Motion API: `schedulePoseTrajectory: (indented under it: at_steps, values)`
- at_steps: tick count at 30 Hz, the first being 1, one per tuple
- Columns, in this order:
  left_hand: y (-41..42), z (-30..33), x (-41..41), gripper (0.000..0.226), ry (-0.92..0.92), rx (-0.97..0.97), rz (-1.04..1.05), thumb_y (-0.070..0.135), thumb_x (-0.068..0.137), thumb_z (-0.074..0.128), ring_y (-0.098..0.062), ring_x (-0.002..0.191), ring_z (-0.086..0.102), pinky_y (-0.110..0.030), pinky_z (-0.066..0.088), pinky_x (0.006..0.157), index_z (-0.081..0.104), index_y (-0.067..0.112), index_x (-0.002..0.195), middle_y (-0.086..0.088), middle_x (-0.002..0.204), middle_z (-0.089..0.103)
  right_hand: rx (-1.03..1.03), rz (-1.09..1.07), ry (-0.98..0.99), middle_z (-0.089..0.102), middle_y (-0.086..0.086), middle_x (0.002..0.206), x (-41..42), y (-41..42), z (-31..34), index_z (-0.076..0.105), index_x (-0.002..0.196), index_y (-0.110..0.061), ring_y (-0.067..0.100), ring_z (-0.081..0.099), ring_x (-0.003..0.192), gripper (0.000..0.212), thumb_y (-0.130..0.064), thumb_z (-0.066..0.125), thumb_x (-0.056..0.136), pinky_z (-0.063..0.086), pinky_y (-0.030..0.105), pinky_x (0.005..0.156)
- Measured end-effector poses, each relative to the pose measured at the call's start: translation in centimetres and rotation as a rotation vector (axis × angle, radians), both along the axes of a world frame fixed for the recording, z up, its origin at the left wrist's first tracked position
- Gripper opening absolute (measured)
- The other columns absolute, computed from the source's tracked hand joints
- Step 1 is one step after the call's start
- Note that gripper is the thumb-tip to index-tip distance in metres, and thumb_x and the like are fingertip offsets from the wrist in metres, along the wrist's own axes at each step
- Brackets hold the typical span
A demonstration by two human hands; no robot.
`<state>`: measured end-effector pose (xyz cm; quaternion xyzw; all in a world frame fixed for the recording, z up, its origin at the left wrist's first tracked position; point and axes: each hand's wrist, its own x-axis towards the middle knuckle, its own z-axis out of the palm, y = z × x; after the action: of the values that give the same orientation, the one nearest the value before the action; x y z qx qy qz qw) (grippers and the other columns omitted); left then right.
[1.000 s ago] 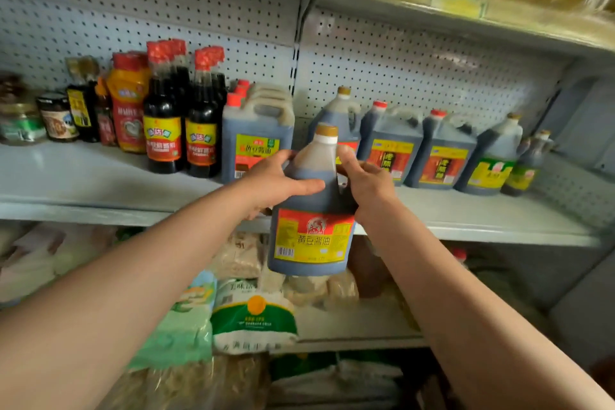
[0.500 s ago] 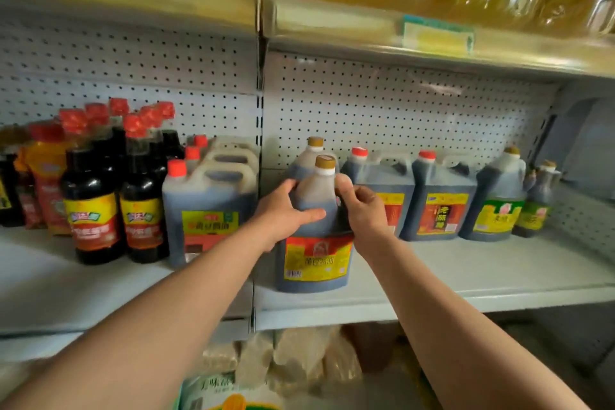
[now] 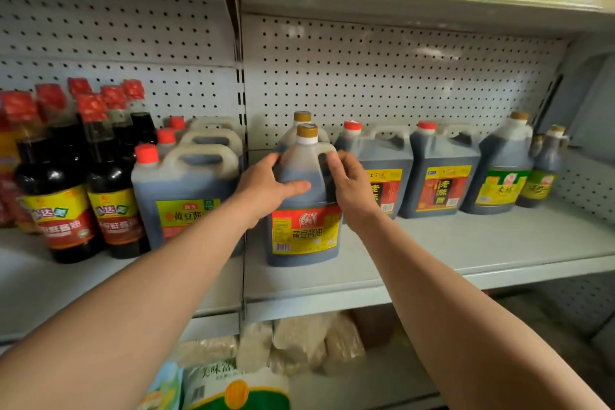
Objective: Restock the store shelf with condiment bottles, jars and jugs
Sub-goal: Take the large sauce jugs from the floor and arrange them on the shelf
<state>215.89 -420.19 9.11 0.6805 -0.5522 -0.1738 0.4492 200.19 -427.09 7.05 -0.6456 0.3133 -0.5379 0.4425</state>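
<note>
A dark soy sauce jug (image 3: 304, 233) with a gold cap and a red and yellow label stands upright on the grey shelf (image 3: 466, 253), in front of a matching jug (image 3: 301, 118). My left hand (image 3: 266, 190) grips its left shoulder, thumb across the front. My right hand (image 3: 349, 186) holds its handle side, fingers curled round the handle. Both forearms reach in from below.
Left of the jug stand red-capped square jugs (image 3: 186, 196) and tall dark bottles (image 3: 56, 196). To the right are two red-capped vinegar jugs (image 3: 439, 183), a green-label jug (image 3: 502, 176) and a small bottle (image 3: 542, 173). Bare shelf lies at the front right. Bagged goods (image 3: 299, 343) fill the lower shelf.
The jug came up from below shelf height and now stands on the shelf in front of the matching jug. Both hands stayed on it. The view moved closer and higher.
</note>
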Motion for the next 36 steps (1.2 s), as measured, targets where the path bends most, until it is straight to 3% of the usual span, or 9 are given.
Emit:
schedulePoseTrajectory:
  at_steps: [3, 7, 10, 13, 17, 21, 26, 29, 36]
  values:
    - [-0.3, -0.2, 0.3, 0.082, 0.005, 0.023, -0.025, 0.047, 0.069, 0.085, -0.020, 0.109, 0.062, -0.037, 0.054, 0.091, 0.048, 0.029, 0.140, 0.003, 0.129, 0.063, 0.011, 0.015, 0.014, 0.059, 0.009, 0.087, -0.1, 0.1, 0.1, 0.056, 0.102, 0.004, 0.016, 0.052, 0.080, 0.037, -0.033, 0.050, 0.106, 0.047, 0.031, 0.071]
    - [-0.4, 0.3, 0.7, 0.092, -0.094, 0.044, -0.033, 0.061, 0.061, 0.080, -0.021, 0.118, 0.056, -0.042, 0.050, 0.098, 0.048, 0.028, 0.140, 0.001, 0.136, 0.053, 0.019, 0.023, 0.036, 0.057, 0.007, 0.086, 0.1, 0.0, -0.1, 0.057, 0.095, -0.008, 0.012, 0.052, 0.079, 0.031, -0.036, 0.048, 0.107, 0.046, 0.025, 0.069]
    - [-0.4, 0.6, 0.8, 0.088, -0.105, 0.063, -0.064, 0.059, 0.065, 0.080, -0.020, 0.118, 0.055, -0.042, 0.050, 0.098, 0.048, 0.025, 0.139, 0.003, 0.137, 0.052, 0.032, 0.031, 0.047, 0.059, 0.009, 0.088, 0.2, -0.5, -0.3, 0.055, 0.097, -0.001, 0.014, 0.054, 0.082, 0.039, -0.038, 0.047, 0.106, 0.048, 0.031, 0.073]
    - [-0.3, 0.5, 1.0, 0.101, -0.052, 0.080, -0.081, 0.068, 0.053, 0.075, -0.020, 0.116, 0.058, -0.043, 0.051, 0.097, 0.044, 0.029, 0.141, 0.004, 0.136, 0.057, 0.040, 0.035, 0.032, 0.059, 0.010, 0.088, 0.4, -0.7, -0.4, 0.052, 0.103, 0.006, 0.015, 0.055, 0.082, 0.045, -0.039, 0.046, 0.106, 0.049, 0.033, 0.073]
    - [-0.2, 0.3, 0.9, 0.100, 0.003, 0.066, -0.104, 0.067, 0.052, 0.074, -0.019, 0.111, 0.062, -0.043, 0.052, 0.096, 0.044, 0.031, 0.140, 0.004, 0.129, 0.062, 0.033, 0.022, 0.028, 0.059, 0.019, 0.088, 0.7, -1.1, -0.9, 0.052, 0.102, 0.004, 0.016, 0.056, 0.084, 0.049, -0.045, 0.047, 0.105, 0.051, 0.042, 0.077]
    - [-0.1, 0.2, 1.0, 0.096, 0.028, 0.063, -0.116, 0.065, 0.054, 0.075, -0.019, 0.111, 0.062, -0.044, 0.052, 0.096, 0.045, 0.032, 0.140, 0.005, 0.129, 0.062, 0.020, -0.026, 0.047, 0.064, 0.024, 0.102, 1.0, -1.4, -1.3, 0.057, 0.103, -0.001, 0.016, 0.059, 0.087, 0.051, -0.050, 0.046, 0.104, 0.053, 0.051, 0.088]
    - [0.1, 0.1, 0.9, 0.101, 0.040, 0.058, -0.125, 0.071, 0.048, 0.072, -0.018, 0.109, 0.063, -0.044, 0.053, 0.095, 0.044, 0.035, 0.138, 0.007, 0.127, 0.063, 0.072, 0.025, 0.037, 0.069, 0.021, 0.110, 0.8, -1.5, -1.2, 0.062, 0.112, -0.004, 0.036, 0.066, 0.106, 0.055, -0.054, 0.044, 0.103, 0.054, 0.055, 0.095]
    - [0.0, -0.1, 1.0, 0.092, 0.048, 0.054, -0.130, 0.065, 0.057, 0.075, -0.018, 0.109, 0.063, -0.045, 0.053, 0.095, 0.044, 0.036, 0.138, 0.006, 0.128, 0.063, 0.078, 0.017, 0.048, 0.069, 0.021, 0.109, 0.8, -1.5, -1.2, 0.064, 0.112, -0.008, 0.038, 0.064, 0.108, 0.057, -0.060, 0.045, 0.099, 0.053, 0.057, 0.096]
    - [-0.4, -0.3, 1.4, 0.075, 0.008, 0.042, -0.124, 0.051, 0.075, 0.078, -0.019, 0.110, 0.062, -0.043, 0.053, 0.095, 0.043, 0.034, 0.139, 0.006, 0.129, 0.062, 0.082, 0.021, 0.023, 0.068, 0.022, 0.106, 1.1, -1.5, -1.3, 0.065, 0.109, -0.008, 0.024, 0.065, 0.094, 0.051, -0.054, 0.044, 0.103, 0.053, 0.053, 0.093]
